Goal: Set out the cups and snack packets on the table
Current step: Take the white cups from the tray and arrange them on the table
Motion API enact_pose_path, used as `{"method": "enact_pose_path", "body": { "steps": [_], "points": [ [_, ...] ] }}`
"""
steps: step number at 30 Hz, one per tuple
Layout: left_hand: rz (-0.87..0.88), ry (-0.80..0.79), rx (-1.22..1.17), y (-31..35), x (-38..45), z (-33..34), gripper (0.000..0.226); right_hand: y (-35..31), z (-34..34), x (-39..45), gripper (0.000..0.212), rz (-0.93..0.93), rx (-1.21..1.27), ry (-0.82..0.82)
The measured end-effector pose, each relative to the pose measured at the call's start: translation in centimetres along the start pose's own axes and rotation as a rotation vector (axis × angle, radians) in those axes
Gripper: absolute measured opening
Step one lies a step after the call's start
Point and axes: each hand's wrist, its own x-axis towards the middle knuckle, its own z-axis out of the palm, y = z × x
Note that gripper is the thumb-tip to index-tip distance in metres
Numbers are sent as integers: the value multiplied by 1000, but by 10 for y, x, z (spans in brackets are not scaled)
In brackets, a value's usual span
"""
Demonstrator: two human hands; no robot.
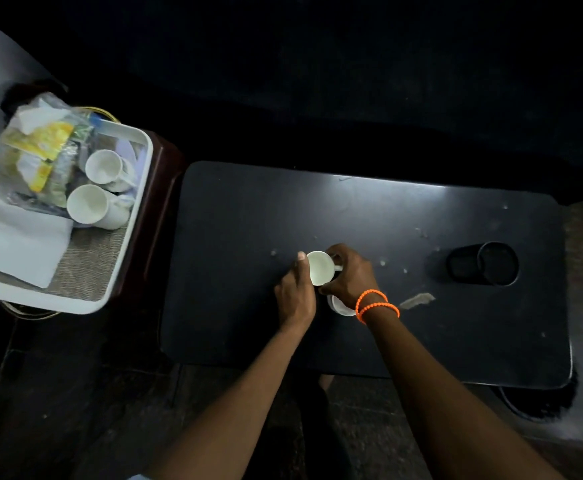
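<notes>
Head view, looking down: both hands grip one white cup over the dark tabletop. Left hand curls round the cup's left wall; right hand closes on the handle side. A saucer shows partly beneath the right wrist. Two more cups and the snack packets wait in a white tray, well left of the left hand. Risk: set down off-centre, the cup could tip off the half-hidden saucer's rim. A black holder lies right of the right hand.
</notes>
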Motion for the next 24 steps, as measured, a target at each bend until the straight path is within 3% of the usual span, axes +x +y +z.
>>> {"method": "enact_pose_path", "body": {
  "steps": [6,9,14,18,21,24],
  "points": [
    [42,-61,60,0,4,-21,66,-22,2,2,90,6,-240,-89],
    [38,28,13,-3,11,-55,67,-52,7,5,102,-64,-253,-35],
    [107,281,-180,2,29,-140,65,-125,36,18,93,-239,-102,-103],
    [231,520,-251,18,47,-214,62,-192,81,27,72,-384,-78,-113],
    [287,683,-112,28,70,-263,65,-240,114,35,51,-499,-58,-67],
    [251,698,50,34,98,-302,61,-279,140,40,52,-559,-26,-33]
  ]
}}
